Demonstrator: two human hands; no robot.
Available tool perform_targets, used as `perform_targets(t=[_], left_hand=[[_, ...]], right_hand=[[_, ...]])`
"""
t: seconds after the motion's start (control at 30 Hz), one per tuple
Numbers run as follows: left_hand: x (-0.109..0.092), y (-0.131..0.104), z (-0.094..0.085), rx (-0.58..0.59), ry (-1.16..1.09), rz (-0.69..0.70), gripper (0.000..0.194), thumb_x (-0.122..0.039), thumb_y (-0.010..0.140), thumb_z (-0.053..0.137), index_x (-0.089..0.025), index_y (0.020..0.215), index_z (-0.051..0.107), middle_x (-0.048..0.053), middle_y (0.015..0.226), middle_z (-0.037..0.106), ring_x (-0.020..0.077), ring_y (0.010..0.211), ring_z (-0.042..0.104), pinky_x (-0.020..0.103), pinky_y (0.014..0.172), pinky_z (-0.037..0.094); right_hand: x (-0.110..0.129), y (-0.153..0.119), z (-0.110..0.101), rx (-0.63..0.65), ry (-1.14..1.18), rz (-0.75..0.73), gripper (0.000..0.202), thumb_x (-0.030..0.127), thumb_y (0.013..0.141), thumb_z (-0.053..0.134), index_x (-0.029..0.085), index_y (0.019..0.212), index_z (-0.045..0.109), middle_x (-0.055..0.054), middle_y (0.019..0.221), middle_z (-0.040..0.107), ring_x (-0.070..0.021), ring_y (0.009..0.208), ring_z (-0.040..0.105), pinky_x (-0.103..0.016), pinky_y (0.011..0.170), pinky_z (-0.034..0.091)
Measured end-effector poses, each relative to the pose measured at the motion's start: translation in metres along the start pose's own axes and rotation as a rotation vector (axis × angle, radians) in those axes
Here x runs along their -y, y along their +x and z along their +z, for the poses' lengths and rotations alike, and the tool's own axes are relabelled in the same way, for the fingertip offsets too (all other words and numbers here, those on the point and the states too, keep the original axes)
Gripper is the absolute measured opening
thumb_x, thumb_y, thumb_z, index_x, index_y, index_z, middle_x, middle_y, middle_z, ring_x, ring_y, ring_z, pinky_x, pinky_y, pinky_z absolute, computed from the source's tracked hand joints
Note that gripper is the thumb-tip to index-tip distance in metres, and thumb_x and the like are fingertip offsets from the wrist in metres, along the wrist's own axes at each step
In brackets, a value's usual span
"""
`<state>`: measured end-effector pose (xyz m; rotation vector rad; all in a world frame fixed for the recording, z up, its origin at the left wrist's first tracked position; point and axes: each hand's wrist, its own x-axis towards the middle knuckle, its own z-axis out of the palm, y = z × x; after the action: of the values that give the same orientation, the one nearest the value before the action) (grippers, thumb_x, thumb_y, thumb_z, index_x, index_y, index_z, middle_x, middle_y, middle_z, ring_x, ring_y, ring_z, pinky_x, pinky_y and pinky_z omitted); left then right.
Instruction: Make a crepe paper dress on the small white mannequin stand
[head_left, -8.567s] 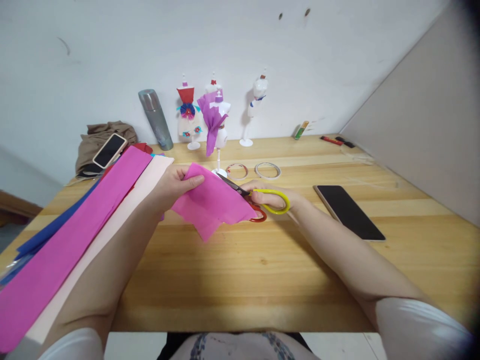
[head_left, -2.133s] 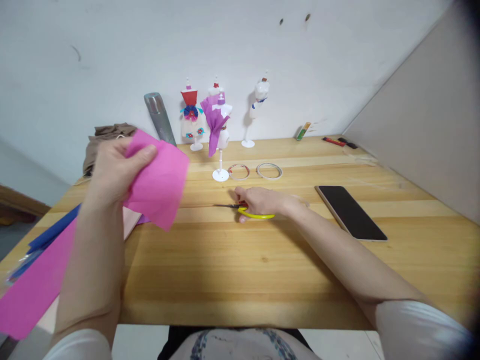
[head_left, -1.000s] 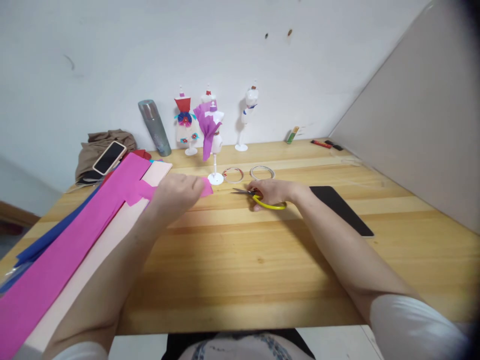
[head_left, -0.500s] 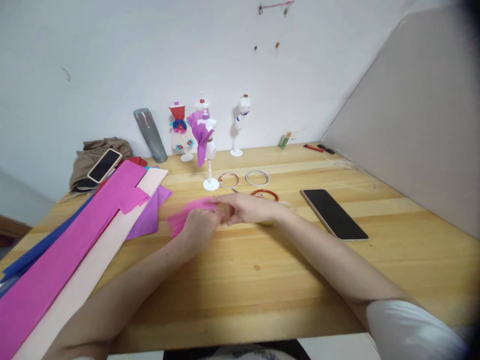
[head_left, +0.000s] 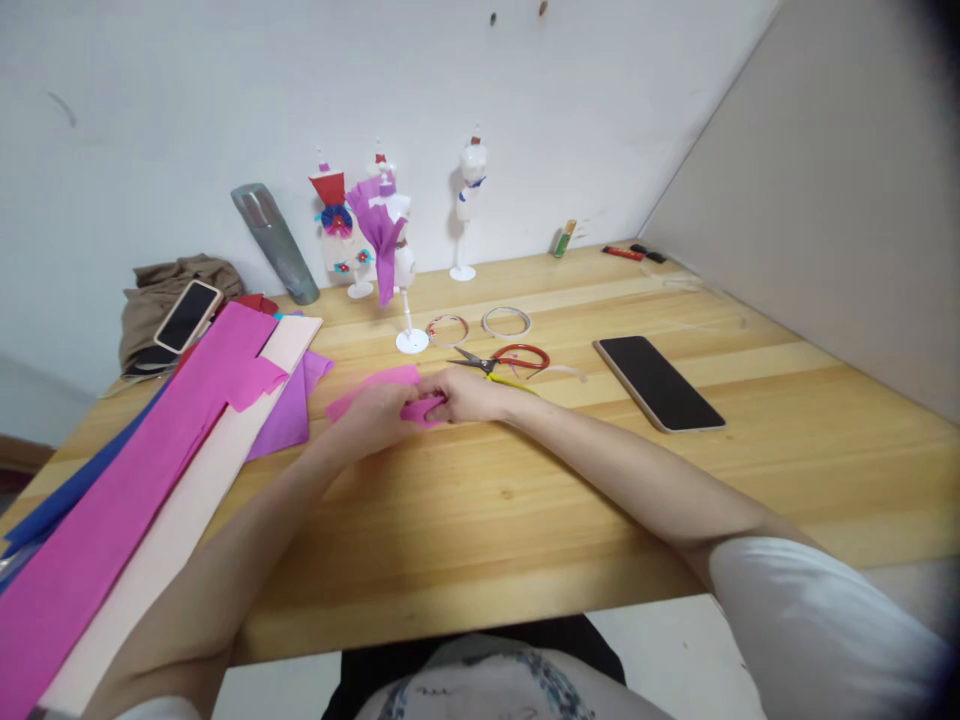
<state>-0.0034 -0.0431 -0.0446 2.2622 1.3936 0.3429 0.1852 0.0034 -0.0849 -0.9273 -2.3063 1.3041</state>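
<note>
while open scissors (head_left: 487,365) lie beyond, left fingers (head_left: 401,401), right fingers (head_left: 433,387), both pinching pink sheet (head_left: 424,410)

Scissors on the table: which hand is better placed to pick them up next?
The right hand, probably: it is close beside the scissors, while the left hand is farther away. Both hold the pink sheet.
</note>
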Motion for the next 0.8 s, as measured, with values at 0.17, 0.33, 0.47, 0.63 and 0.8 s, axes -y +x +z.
perform_targets(t=[0.17, 0.33, 0.47, 0.63, 0.8], left_hand=[[0.009, -0.001, -0.027, 0.185, 0.161, -0.104, 0.024, -0.026, 0.071, 0.069, -0.022, 0.055, 0.051, -0.004, 0.053, 0.050, 0.0147, 0.052, 0.043, 0.030, 0.054, 0.026], [0.016, 0.001, -0.033, 0.106, 0.329, -0.133, 0.020, -0.018, 0.073, 0.058, -0.022, 0.056, 0.048, -0.001, 0.056, 0.052, 0.0172, 0.058, 0.049, 0.030, 0.058, 0.030], [0.016, -0.003, -0.024, -0.160, 0.438, -0.122, 0.016, -0.023, 0.085, 0.053, -0.021, 0.071, 0.062, 0.006, 0.073, 0.067, 0.0227, 0.071, 0.059, 0.033, 0.064, 0.037], [0.025, -0.004, -0.025, -0.455, 0.472, -0.130, 0.016, -0.025, 0.088, 0.056, -0.021, 0.080, 0.069, 0.008, 0.086, 0.074, 0.0258, 0.083, 0.065, 0.033, 0.065, 0.040], [0.037, -0.009, -0.028, -0.639, 0.314, 0.034, 0.017, -0.022, 0.089, 0.055, -0.021, 0.083, 0.071, 0.006, 0.087, 0.075, 0.0224, 0.084, 0.068, 0.033, 0.073, 0.050]], right_hand=[[-0.010, 0.001, -0.004, 0.014, 0.113, 0.061, 0.008, 0.018, 0.074, 0.070, 0.017, 0.072, 0.063, 0.008, 0.052, 0.052, -0.0084, 0.047, 0.053, -0.021, 0.051, 0.040], [-0.004, 0.000, -0.012, -0.071, 0.212, 0.106, 0.010, 0.017, 0.077, 0.069, 0.016, 0.070, 0.062, 0.006, 0.050, 0.055, -0.0065, 0.041, 0.050, -0.020, 0.046, 0.039], [0.006, 0.001, -0.022, -0.224, 0.275, 0.126, 0.007, 0.014, 0.077, 0.070, 0.014, 0.071, 0.066, 0.002, 0.053, 0.062, -0.0067, 0.042, 0.052, -0.019, 0.044, 0.039], [0.019, 0.000, -0.042, -0.441, 0.393, 0.109, 0.004, 0.013, 0.076, 0.073, 0.016, 0.078, 0.071, 0.000, 0.053, 0.065, -0.0096, 0.046, 0.058, -0.019, 0.042, 0.040], [0.023, -0.017, -0.045, -0.585, 0.332, 0.018, 0.003, 0.018, 0.076, 0.072, 0.019, 0.079, 0.072, -0.001, 0.060, 0.069, -0.0128, 0.054, 0.064, -0.022, 0.051, 0.049]])
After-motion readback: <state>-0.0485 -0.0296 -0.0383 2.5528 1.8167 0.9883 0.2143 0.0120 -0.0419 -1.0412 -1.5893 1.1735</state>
